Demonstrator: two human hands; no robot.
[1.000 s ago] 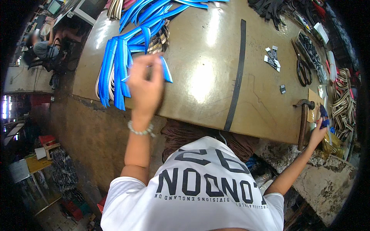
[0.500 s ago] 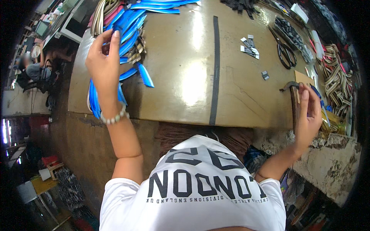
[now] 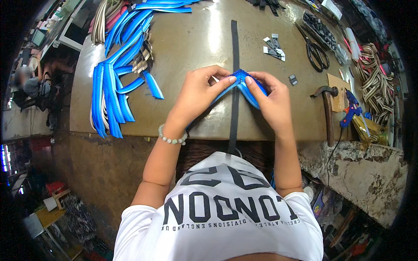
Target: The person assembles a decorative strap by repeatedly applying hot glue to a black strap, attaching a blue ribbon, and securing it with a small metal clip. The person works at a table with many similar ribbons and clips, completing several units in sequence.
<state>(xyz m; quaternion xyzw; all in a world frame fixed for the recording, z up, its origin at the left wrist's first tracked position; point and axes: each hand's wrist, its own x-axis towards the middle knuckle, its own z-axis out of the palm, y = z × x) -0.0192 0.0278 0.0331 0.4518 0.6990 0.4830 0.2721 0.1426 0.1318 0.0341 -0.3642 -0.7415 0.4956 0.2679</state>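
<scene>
Both hands, left hand (image 3: pixel 198 91) and right hand (image 3: pixel 272 102), pinch the folded blue strap (image 3: pixel 244 85) above the tabletop (image 3: pixel 191 43); a loose grip could let the fold spring open.

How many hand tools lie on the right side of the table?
3: black scissors at the far right, a hammer nearer the front edge, and a blue glue gun beside it. Clutter farther right may hide more.

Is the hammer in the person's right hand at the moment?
No: the hammer lies on the table to the right, while the right hand and left hand together pinch a blue strap.
</scene>
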